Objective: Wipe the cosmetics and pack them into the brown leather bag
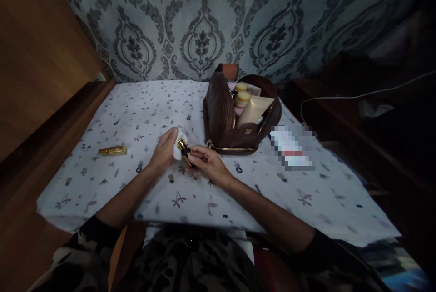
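Note:
My left hand (pixel 166 146) is closed round a white cotton pad or cloth (pixel 177 149), which is pressed against a small black and gold cosmetic bottle (pixel 184 147). The fingers of my right hand (pixel 207 162) pinch the lower end of that bottle, which tilts above the table. Just beyond my right hand stands an open brown leather toiletry bag (pixel 225 133), with several yellow-lidded jars (pixel 242 98) and a cream-coloured tube (pixel 255 109) inside. On the table to the left lies a gold tube (pixel 112 150), apart from my hands.
A printed white cloth (pixel 156 101) covers the table. Blurred out by pixels, a flat item (pixel 291 149) lies right of the bag. Patterned wallpaper (pixel 200 37) rises behind, a wooden panel (pixel 41 47) stands at left, and a white cable (pixel 357 97) runs across the right side.

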A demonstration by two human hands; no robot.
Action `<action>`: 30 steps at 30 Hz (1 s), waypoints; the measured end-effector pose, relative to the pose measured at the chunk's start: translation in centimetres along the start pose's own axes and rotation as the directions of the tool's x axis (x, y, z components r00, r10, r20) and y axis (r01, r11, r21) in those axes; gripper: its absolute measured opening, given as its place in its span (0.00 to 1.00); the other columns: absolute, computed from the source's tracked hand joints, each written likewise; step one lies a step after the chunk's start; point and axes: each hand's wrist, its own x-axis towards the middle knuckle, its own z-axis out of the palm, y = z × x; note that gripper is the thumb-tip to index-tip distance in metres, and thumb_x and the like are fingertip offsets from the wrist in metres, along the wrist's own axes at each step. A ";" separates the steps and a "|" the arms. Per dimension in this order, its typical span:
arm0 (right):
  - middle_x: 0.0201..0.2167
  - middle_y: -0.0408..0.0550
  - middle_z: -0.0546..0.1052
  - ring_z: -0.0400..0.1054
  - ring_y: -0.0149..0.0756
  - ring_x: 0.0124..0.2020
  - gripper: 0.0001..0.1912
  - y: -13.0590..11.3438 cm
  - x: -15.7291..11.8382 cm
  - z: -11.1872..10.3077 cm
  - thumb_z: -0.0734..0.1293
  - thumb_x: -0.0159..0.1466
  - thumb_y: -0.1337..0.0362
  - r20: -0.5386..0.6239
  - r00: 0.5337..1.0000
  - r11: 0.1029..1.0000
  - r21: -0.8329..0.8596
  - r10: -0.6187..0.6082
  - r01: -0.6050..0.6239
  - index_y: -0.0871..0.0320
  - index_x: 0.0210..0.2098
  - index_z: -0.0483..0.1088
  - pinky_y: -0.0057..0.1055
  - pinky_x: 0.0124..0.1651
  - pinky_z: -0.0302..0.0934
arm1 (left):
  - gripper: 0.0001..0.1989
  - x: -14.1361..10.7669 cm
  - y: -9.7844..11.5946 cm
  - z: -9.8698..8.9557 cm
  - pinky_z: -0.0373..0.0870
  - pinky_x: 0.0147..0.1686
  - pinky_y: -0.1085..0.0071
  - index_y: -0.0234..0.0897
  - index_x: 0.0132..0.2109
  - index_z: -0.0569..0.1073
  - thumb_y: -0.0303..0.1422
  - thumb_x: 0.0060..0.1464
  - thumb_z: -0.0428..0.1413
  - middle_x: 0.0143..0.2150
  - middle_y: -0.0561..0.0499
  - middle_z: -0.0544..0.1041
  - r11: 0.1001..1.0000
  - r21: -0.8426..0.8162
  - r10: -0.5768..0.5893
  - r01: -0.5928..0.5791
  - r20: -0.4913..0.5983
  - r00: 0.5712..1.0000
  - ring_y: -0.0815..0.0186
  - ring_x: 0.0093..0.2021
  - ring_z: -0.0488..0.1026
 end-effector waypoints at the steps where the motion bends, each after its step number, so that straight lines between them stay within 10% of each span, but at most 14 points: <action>1: 0.31 0.42 0.78 0.75 0.33 0.27 0.26 0.1 0.1 0.0 0.77 0.53 0.44 -0.006 1.000 1.000 0.024 0.004 -0.004 0.56 0.40 0.70 0.25 0.24 0.64 | 0.26 -0.2 -0.1 0.2 0.66 0.24 0.74 0.37 0.36 0.69 0.59 0.58 0.51 0.27 0.53 0.72 1.000 -0.001 0.007 -0.007 0.007 1.000 0.70 0.24 0.67; 12: 0.28 0.37 0.74 0.70 0.28 0.27 0.31 0.4 0.4 -0.2 0.83 0.41 0.47 -0.222 0.974 0.969 0.245 0.034 0.022 0.54 0.30 0.63 0.24 0.24 0.69 | 0.28 -1.4 0.3 0.9 0.73 0.40 0.68 0.38 0.46 0.74 0.58 0.55 0.55 0.44 0.46 0.78 0.978 0.169 0.059 -0.121 0.333 0.941 0.62 0.42 0.75; 20: 0.28 0.40 0.75 0.75 0.33 0.29 0.26 0.1 -0.2 0.3 0.78 0.50 0.45 -0.038 0.999 0.999 0.027 0.034 -0.033 0.56 0.33 0.68 0.26 0.25 0.71 | 0.33 -1.5 -0.2 0.4 0.59 0.19 0.72 0.37 0.35 0.71 0.66 0.55 0.47 0.19 0.56 0.67 0.956 0.269 0.041 -0.115 0.267 0.963 0.70 0.18 0.63; 30: 0.35 0.42 0.79 0.75 0.34 0.26 0.32 0.0 -0.2 0.2 0.79 0.50 0.47 -0.052 0.999 1.000 -0.013 0.003 -0.004 0.52 0.47 0.67 0.25 0.19 0.65 | 0.32 -1.5 -0.1 0.7 0.61 0.19 0.72 0.37 0.26 0.67 0.64 0.57 0.48 0.18 0.55 0.68 0.975 0.212 0.036 -0.061 0.119 0.992 0.70 0.18 0.64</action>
